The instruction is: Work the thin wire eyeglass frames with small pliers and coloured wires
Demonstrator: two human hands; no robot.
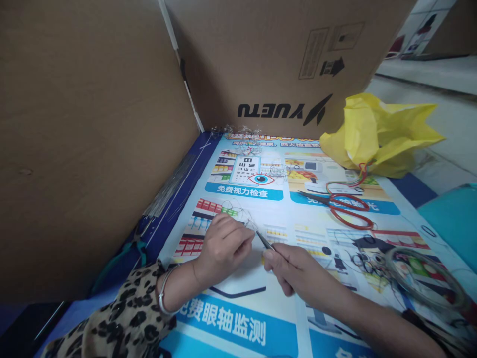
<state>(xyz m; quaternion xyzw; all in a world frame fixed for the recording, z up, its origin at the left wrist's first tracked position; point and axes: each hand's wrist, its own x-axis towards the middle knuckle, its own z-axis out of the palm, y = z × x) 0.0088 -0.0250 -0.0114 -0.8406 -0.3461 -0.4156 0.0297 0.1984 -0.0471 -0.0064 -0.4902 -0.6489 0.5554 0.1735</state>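
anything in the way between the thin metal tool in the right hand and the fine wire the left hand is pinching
Nothing visible. The slim grey metal tool in the right hand points straight at the fine silver wire pinched by the left hand. The red-handled scissors lie farther back, apart.

Cardboard box (261, 49) reads "YUETU"; poster (283, 214) reads "免费视力检查", "眼轴监测".
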